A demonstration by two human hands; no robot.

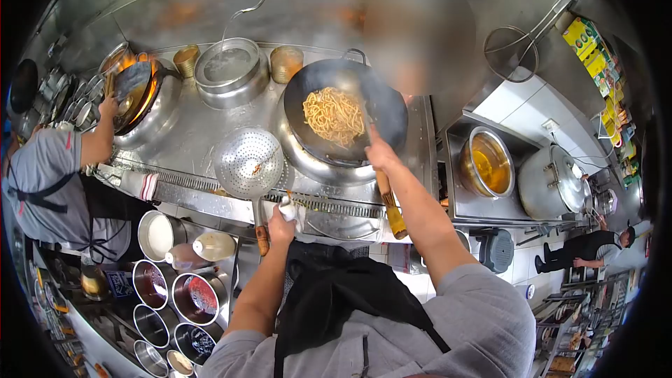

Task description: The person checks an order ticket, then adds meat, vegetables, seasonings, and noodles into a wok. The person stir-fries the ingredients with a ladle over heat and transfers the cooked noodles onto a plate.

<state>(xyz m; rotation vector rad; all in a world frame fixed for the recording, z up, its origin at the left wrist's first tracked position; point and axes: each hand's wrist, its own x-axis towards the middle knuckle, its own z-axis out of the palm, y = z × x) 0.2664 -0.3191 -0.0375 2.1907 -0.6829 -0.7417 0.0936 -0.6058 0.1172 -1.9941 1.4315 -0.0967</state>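
Note:
My right hand is closed around a long-handled wok ladle with a wooden handle. Its head, blurred by steam and motion, reaches into the black wok. Thick brown noodles lie in the wok, which sits on a burner ring. Below and left of the wok, my left hand is closed on a white cloth at the counter's front edge. Right beside that hand runs the wooden handle of a perforated strainer, whose bowl rests on the steel counter.
At left, a co-worker holds a second wok over flames. A lidded pot and a tin can stand behind. Sauce containers fill the lower left. A bowl of oil and a large pot stand right.

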